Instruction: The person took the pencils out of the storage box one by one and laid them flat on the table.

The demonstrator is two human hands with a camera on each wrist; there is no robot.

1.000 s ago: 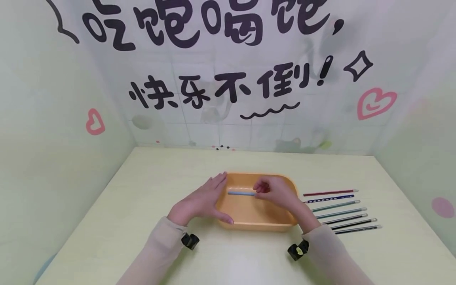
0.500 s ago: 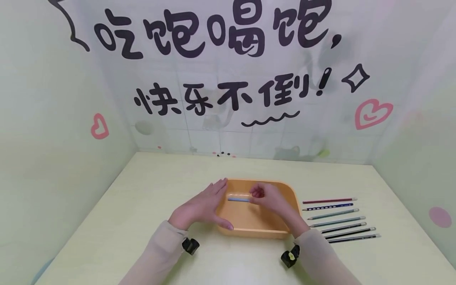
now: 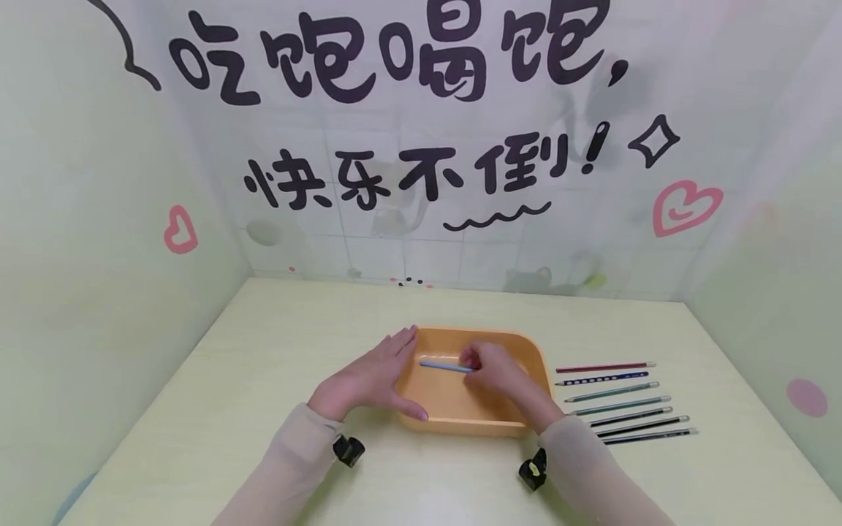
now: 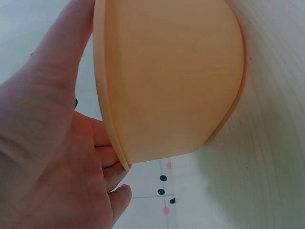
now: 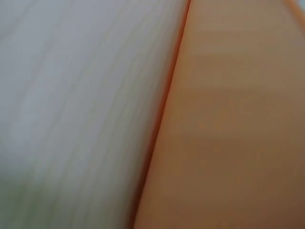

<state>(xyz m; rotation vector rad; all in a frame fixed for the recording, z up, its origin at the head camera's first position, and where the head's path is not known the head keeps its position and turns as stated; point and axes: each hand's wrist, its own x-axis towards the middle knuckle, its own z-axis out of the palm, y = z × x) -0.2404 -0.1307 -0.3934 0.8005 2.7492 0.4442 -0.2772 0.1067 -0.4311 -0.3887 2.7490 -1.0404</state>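
Observation:
An orange plastic tub point(image 3: 470, 427) stands near the middle of the table. My left hand point(image 3: 365, 376) lies against its left end, fingers stretched along the rim and thumb at the front corner. Up close in the left wrist view, the left hand point(image 4: 52, 162) touches the rim of the tub point(image 4: 167, 81) with nearly straight fingers. Inside the tub, my right hand point(image 3: 500, 371) pinches the right end of a light blue pencil point(image 3: 441, 366), whose left end points to the tub's left side. Only the tub's outer wall point(image 5: 228, 129) and the table show in the right wrist view.
Right of the tub several pencils lie roughly parallel, from a red pencil point(image 3: 605, 367) and a blue spotted pencil point(image 3: 601, 379) at the back to a black pencil point(image 3: 647, 436) in front. A printed sheet point(image 3: 427, 248) closes off the back of the table point(image 3: 316, 314).
My right hand has shifted slightly left along the blue pencil, and the pencil now slants with its right end nearer to me. The left hand stays on the rim.

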